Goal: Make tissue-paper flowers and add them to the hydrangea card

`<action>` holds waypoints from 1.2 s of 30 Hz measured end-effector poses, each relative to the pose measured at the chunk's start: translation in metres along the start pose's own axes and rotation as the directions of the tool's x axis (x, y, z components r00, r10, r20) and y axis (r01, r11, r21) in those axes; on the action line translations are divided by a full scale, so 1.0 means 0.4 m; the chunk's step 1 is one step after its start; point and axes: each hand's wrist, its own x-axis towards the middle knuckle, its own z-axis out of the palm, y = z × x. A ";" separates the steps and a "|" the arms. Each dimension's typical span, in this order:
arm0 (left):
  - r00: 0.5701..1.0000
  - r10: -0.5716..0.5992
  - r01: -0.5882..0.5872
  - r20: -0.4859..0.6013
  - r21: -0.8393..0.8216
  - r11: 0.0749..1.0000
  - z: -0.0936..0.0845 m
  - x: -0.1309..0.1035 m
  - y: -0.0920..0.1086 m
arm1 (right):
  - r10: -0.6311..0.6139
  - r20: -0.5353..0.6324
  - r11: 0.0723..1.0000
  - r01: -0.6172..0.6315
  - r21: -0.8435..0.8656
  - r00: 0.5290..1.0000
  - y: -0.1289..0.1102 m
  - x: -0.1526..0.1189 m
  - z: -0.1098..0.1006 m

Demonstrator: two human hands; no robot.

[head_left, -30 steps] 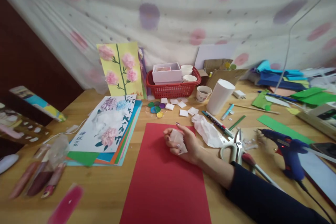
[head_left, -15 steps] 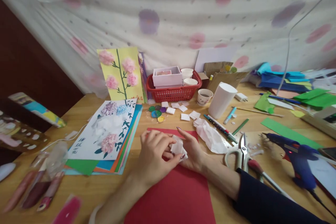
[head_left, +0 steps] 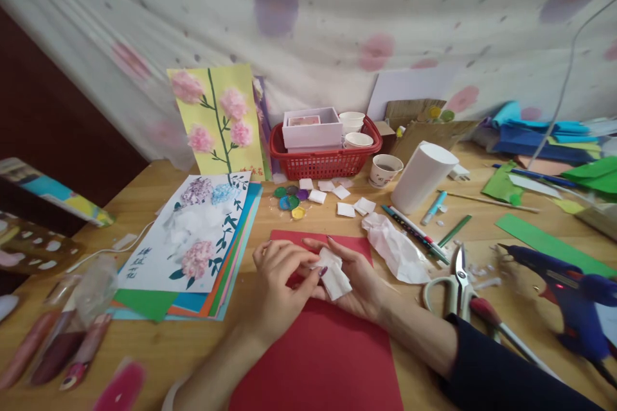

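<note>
In the head view, a red basket (head_left: 321, 165) is holding a white box (head_left: 312, 135) and paper cups (head_left: 357, 140), upper centre. At lower centre, the left hand (head_left: 282, 286)'s grip is pinching white tissue (head_left: 336, 279) lying across the right hand (head_left: 369, 286)'s loosely open grip. The tissue is now looking less bunched than before.
</note>
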 end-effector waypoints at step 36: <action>0.967 -0.182 0.194 0.180 -0.050 0.980 -0.034 0.001 -0.047 | 0.151 0.005 0.985 -0.150 -0.086 0.989 -0.002 -0.009 0.028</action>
